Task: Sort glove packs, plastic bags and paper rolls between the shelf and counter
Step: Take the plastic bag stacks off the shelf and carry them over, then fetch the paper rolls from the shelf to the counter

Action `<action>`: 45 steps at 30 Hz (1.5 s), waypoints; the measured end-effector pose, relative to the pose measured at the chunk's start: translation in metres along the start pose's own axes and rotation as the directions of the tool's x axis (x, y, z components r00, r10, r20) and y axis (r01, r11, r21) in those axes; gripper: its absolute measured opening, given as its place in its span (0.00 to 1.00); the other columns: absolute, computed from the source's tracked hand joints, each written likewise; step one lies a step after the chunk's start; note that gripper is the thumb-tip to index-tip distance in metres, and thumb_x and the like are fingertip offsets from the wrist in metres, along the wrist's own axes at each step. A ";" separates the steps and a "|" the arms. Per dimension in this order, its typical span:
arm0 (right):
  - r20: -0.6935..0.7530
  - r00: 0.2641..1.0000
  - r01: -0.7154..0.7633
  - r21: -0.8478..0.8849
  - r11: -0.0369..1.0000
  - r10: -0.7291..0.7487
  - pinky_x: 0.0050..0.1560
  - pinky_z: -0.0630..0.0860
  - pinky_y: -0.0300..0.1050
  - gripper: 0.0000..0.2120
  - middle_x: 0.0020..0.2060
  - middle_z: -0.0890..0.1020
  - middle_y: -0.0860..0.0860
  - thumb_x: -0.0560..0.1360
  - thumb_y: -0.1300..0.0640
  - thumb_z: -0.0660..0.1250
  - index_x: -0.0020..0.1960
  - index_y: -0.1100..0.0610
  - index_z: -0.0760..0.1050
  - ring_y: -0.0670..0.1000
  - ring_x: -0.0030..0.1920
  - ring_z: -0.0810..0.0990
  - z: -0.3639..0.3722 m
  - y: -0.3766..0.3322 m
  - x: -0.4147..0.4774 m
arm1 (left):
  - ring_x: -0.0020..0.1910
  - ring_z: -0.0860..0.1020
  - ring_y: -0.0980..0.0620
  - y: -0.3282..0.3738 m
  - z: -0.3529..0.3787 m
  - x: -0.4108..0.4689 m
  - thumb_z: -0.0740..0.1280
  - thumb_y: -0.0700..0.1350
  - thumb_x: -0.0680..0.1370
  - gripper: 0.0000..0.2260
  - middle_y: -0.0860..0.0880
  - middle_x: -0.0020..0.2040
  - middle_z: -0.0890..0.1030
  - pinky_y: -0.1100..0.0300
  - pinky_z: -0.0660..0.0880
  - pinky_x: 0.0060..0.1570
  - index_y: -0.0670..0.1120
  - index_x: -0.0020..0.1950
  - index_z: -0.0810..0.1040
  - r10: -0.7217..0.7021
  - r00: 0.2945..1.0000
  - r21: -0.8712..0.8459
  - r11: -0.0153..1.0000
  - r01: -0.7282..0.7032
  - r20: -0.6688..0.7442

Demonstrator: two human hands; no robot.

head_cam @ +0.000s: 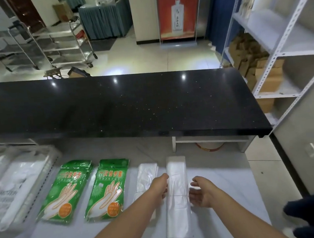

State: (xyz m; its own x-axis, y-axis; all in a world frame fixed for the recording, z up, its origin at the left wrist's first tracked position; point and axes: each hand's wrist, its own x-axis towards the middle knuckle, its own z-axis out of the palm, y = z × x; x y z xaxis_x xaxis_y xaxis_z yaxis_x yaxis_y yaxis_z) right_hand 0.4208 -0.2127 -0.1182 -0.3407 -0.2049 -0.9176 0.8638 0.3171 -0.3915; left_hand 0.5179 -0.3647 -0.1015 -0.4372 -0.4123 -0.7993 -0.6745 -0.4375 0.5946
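Note:
Two green glove packs [65, 191] [107, 188] lie side by side on the white counter [226, 189]. To their right lie two long stacks of clear plastic bags, a shorter stack [146, 175] and a longer stack [177, 197]. My left hand [159, 184] touches the left edge of the longer stack, between the two stacks. My right hand [202, 191] is at its right edge, fingers loosely curved with the palm facing the stack. Neither hand grips it. No paper rolls are plainly visible.
A grey tray [47, 167] with white plastic-wrapped goods sits at the counter's left end. A raised black stone countertop [124, 104] runs behind. A white metal shelf [288, 52] with brown boxes stands at the right. Steel trolleys [62, 45] stand on the floor beyond.

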 end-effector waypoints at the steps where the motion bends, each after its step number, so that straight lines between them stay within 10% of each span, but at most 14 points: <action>1: -0.006 1.000 0.004 0.009 1.000 -0.004 0.45 0.78 0.50 0.12 0.45 0.80 0.59 0.75 0.53 0.64 0.53 0.59 0.76 0.59 0.40 0.79 0.000 0.001 0.000 | 0.37 0.69 0.50 -0.001 -0.001 0.000 0.62 0.49 0.79 0.07 0.47 0.41 0.73 0.58 0.66 0.40 0.46 0.45 0.72 0.006 1.000 0.005 1.000 -0.006 0.007; 25: -0.047 0.994 0.107 0.125 0.986 -0.102 0.47 0.80 0.51 0.15 0.52 0.82 0.60 0.77 0.51 0.64 0.57 0.60 0.78 0.60 0.48 0.81 -0.022 0.026 -0.032 | 0.42 0.76 0.48 -0.003 -0.003 -0.020 0.61 0.45 0.79 0.06 0.47 0.47 0.79 0.59 0.70 0.39 0.45 0.51 0.75 0.098 0.987 0.084 0.990 -0.109 0.128; 45: -0.066 0.988 0.147 0.174 0.974 -0.138 0.59 0.75 0.54 0.11 0.48 0.83 0.58 0.80 0.52 0.61 0.53 0.58 0.77 0.58 0.50 0.82 -0.361 0.019 -0.069 | 0.36 0.77 0.49 -0.048 0.348 -0.092 0.62 0.46 0.78 0.04 0.48 0.42 0.80 0.58 0.71 0.40 0.47 0.47 0.75 0.039 0.954 0.142 0.986 -0.084 0.296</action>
State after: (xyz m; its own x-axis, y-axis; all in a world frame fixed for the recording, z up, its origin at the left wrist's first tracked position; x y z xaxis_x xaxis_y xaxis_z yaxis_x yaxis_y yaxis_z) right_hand 0.3268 0.1416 -0.0870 -0.4802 -0.1849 -0.8575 0.8555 0.1171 -0.5044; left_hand 0.3833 -0.0276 -0.0873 -0.6196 -0.1741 -0.7654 -0.7129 -0.2833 0.6415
